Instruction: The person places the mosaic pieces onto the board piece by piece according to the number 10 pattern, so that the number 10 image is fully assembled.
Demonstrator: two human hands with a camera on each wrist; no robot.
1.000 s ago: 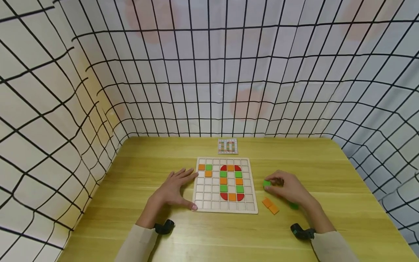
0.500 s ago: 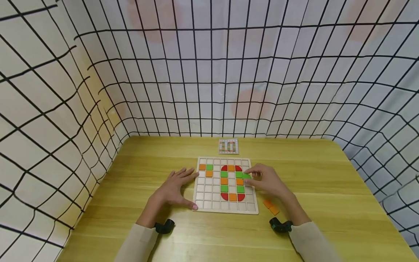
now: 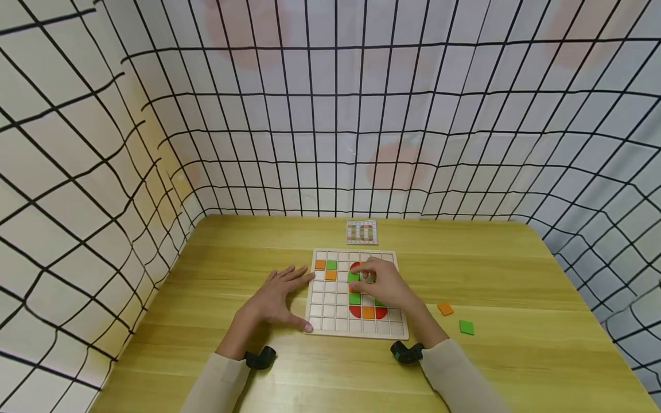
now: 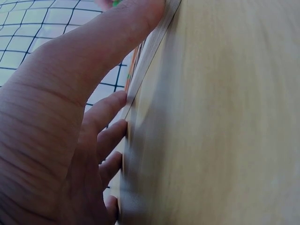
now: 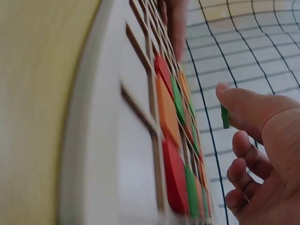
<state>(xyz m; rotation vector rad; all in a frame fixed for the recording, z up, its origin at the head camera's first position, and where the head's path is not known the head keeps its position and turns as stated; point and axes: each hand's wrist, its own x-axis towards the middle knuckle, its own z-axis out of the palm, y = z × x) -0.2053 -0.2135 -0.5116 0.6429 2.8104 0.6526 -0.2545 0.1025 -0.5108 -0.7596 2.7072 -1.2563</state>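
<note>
My right hand [image 3: 388, 284] is over the right half of a wooden grid board [image 3: 322, 327]. Between its thumb and finger it pinches a green square tile [image 5: 225, 117], held above the board. My left hand [image 3: 276, 298] lies with spread fingers at the board's left side, the thumb touching the lower left corner. On the board, red, orange and green tiles form a ring, partly hidden by my right hand; a red tile [image 3: 355, 311] is at its lower left. Two orange tiles and a green tile [image 3: 331, 264] sit at the upper left, one of them an orange tile [image 3: 330, 275].
Behind the board lies a small printed card [image 3: 362, 232] with a coloured grid pattern. To the right on the table are a loose orange tile [image 3: 445, 309] and a loose green tile [image 3: 466, 327]. White cloth with black grid lines [image 3: 335, 115] surrounds the table.
My right hand has carried the green tile leftward from the table on the right to over the board. The left hand stays in place. The loose green tile now shows fully beside the arm.
</note>
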